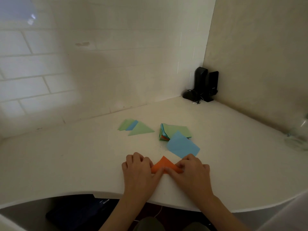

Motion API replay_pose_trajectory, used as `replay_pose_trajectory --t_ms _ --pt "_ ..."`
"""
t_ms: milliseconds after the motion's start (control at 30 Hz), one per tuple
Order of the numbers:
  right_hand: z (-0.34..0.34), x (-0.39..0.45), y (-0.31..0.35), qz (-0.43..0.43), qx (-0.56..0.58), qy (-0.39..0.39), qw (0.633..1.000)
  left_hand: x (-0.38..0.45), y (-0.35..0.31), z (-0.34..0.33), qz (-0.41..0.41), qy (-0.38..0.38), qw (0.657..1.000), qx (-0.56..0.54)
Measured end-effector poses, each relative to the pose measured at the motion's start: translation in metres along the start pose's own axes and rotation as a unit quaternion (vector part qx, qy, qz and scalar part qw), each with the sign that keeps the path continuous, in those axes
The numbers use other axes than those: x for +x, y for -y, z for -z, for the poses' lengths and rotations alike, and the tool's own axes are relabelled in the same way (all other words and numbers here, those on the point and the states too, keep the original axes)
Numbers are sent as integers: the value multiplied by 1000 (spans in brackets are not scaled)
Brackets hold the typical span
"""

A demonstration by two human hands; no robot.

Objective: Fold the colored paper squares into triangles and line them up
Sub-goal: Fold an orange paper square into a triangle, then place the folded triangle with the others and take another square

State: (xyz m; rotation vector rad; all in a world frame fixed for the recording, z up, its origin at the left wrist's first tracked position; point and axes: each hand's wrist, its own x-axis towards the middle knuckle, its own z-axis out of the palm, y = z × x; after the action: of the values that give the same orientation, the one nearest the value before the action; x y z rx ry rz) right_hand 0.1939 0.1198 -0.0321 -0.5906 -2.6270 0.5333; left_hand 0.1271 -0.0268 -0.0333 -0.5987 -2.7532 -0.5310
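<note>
Both hands were at the near edge of a white corner countertop [66, 155], working one orange paper [164, 165] that lay folded into a triangle with its apex pointing away from the person. The left hand [139, 170] pressed down on the paper's left corner with curled fingers, its thumb lying along the near folded edge; the right hand [193, 170] pinched the right corner between thumb and fingertips. Between them the two hands hid both end corners of the triangle, so only its middle and apex could be inspected. Just beyond the right hand lay a loose blue paper square [182, 145], unfolded, its near corner touching or slightly under the right fingers (which of the two could not be told). That square overlapped the near corner of a stack of colored paper squares [173, 131], green on top, with blue and orange edges showing at its left side. Further left, well apart from the hands, three finished triangles sat in an overlapping row: a green triangle [125, 125], a blue triangle [132, 125] and a second green triangle [141, 129]. In the far right corner against the wall stood two black upright devices [205, 84] with a tangled cable. A clear glass object [298, 135] stood at the right edge of the view, blurred.
</note>
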Motion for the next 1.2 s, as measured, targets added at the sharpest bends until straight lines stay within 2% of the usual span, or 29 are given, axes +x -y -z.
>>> replay_pose_trajectory --t_ms 167,467,633,733,800,900,1033,1100,1133,1200 --pt "3 1 -1 -4 29 12 999 6 5 5 11 39 999 -34" --pt "17 11 -16 -19 139 102 985 12 27 18 0 76 988 -131" --pt "18 8 -22 -6 174 88 981 8 22 19 -13 63 985 -162" --pt "16 5 -21 3 166 75 983 1 3 15 -31 46 993 -100" --pt "17 4 -20 8 164 71 984 -4 -12 14 -15 41 996 -72" --pt "18 3 -19 14 156 71 985 -1 -21 15 8 68 996 -60" --pt "18 4 -19 22 148 70 986 10 -15 18 32 114 985 -126" --pt "18 5 -19 31 136 77 987 12 -12 19 39 114 978 -170" --pt "19 6 -19 40 132 69 988 12 -10 19 37 108 976 -184" --pt "17 10 -17 80 124 5 989 13 -4 20 33 92 972 -211"
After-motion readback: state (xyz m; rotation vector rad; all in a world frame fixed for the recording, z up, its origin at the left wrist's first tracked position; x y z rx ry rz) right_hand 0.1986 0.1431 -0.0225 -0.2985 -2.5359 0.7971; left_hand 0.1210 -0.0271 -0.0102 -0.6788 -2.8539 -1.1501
